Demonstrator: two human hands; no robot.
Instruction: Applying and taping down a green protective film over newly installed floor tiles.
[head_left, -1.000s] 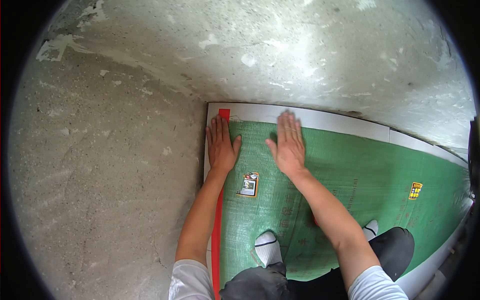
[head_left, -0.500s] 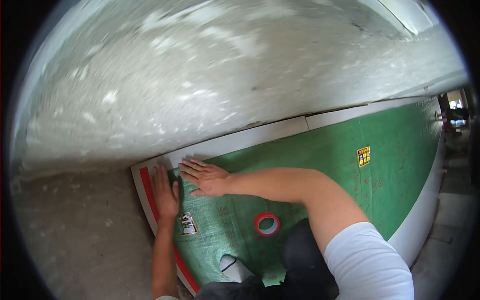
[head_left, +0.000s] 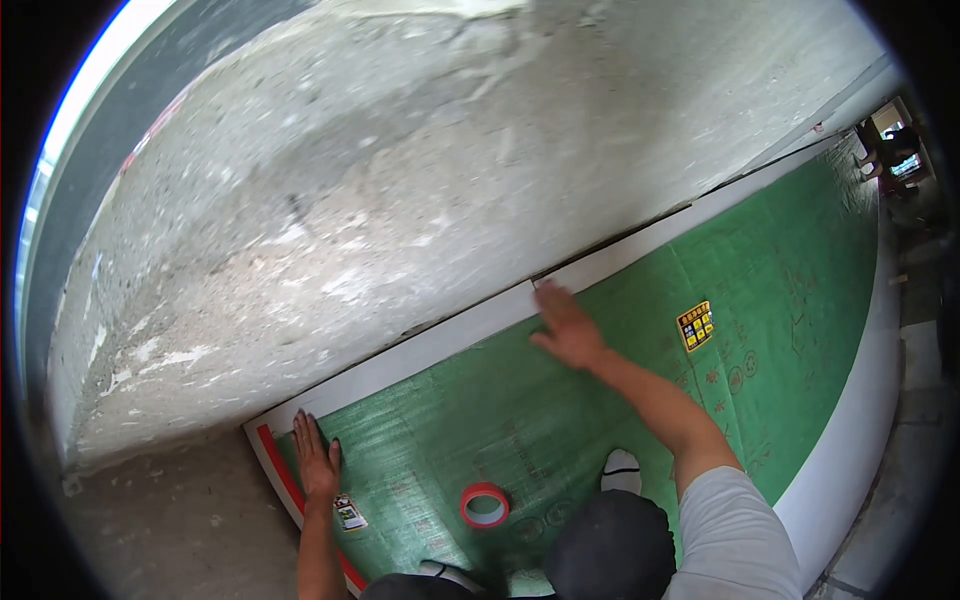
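I am looking down at a big green sheet (head_left: 640, 400) spread flat on the floor, right beside a rough grey wall (head_left: 400, 200). My left hand (head_left: 316, 462) lies flat on the near corner of the sheet, fingers (head_left: 303, 432) spread out and holding nothing. My right hand (head_left: 566, 328) is flat too, open, pressing the far edge of the sheet where a white strip (head_left: 450, 340) runs along the foot of the wall. It grips nothing.

I think the job is partly done. A red tape line (head_left: 290, 485) already runs along the short edge just outside my left hand, so that side looks stuck down. The long edge by the wall shows only the white strip and no red tape that I can see, so that side looks left to do. The rest of the sheet stretches far away past my right hand.

A red tape roll (head_left: 485, 505) sits on the sheet between my two arms, nearer my knees. The sheet looks thin and smooth, with faint fold lines, a small yellow label (head_left: 695, 326) past my right hand, and another small label (head_left: 349, 513) by my left wrist.
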